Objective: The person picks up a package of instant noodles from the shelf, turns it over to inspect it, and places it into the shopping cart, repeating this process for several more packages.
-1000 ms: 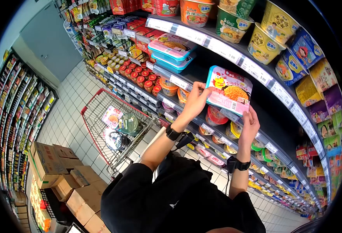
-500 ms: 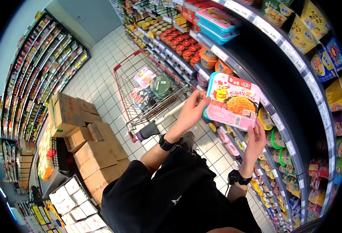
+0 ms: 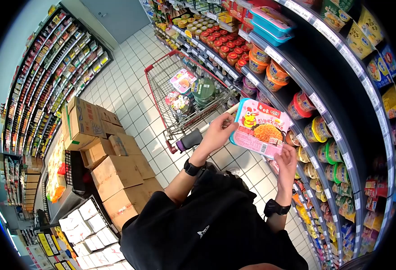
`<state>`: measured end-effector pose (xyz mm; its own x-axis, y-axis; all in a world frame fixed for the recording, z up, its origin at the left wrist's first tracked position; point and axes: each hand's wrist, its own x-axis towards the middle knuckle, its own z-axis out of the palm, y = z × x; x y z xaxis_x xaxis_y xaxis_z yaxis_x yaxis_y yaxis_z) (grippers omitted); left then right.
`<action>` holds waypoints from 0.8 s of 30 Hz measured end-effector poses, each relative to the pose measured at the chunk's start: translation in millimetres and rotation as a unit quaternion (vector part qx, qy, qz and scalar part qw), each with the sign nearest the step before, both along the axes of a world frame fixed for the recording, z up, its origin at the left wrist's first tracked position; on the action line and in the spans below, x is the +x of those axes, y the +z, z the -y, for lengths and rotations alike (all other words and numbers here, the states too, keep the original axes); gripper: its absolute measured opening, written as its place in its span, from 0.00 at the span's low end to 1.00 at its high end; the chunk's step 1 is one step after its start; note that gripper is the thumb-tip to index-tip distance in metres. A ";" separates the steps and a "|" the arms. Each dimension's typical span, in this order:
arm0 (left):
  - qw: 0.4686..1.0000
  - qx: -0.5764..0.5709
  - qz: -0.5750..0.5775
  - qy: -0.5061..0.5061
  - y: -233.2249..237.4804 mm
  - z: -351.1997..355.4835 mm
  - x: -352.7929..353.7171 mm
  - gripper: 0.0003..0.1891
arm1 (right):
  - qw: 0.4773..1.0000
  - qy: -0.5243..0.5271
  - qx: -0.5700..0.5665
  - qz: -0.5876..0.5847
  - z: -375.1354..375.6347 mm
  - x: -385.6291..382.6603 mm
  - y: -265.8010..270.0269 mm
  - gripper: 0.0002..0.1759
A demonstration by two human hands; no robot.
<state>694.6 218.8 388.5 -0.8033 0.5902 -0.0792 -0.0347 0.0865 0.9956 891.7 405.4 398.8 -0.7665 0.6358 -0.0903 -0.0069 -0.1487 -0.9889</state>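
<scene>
A shopper stands in a supermarket aisle holding a pink instant-noodle tray (image 3: 261, 128) in both hands, in front of the noodle shelving (image 3: 324, 130) on the right. The left hand (image 3: 218, 132) is closed over the tray's left edge, with its fingers curled round the rim. The right hand (image 3: 287, 164) grips the near right corner from below, palm up. The tray is tilted with its printed lid towards the camera. It touches neither shelf nor cart and hangs just right of the cart handle (image 3: 190, 139).

By the look of it, the pack is being held for inspection, clear of the shelf but not set down. Moving it to the cart would mean carrying it left and away over the handle, then lowering it into the free space beside the goods already there. Both hands would need to keep the flat tray level.

The red-rimmed wire shopping cart (image 3: 162, 99) holds a pink flat pack (image 3: 183, 80), a green-lidded bowl (image 3: 203, 87) and a dark round pack (image 3: 180, 104), all close together near its handle end. On the shelves, cup and bowl noodles stand in rows. Farther along are red-capped jars (image 3: 220, 45), with stacked blue trays (image 3: 270, 24) higher up. Cardboard boxes (image 3: 117, 171) are piled on the floor to the left.
</scene>
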 end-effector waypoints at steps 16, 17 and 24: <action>0.997 0.036 0.049 0.048 -60.2 290.0 -10.8 0.07 | 0.995 0.039 -0.026 0.083 244.4 -42.8 -47.6 0.07; 0.996 0.026 0.068 0.056 -59.3 314.1 -11.7 0.07 | 0.995 0.038 -0.026 0.084 265.8 -48.6 -49.5 0.07; 0.987 0.047 0.062 0.140 -71.7 433.7 -21.9 0.07 | 0.985 0.120 -0.055 0.109 375.4 -87.8 -49.4 0.13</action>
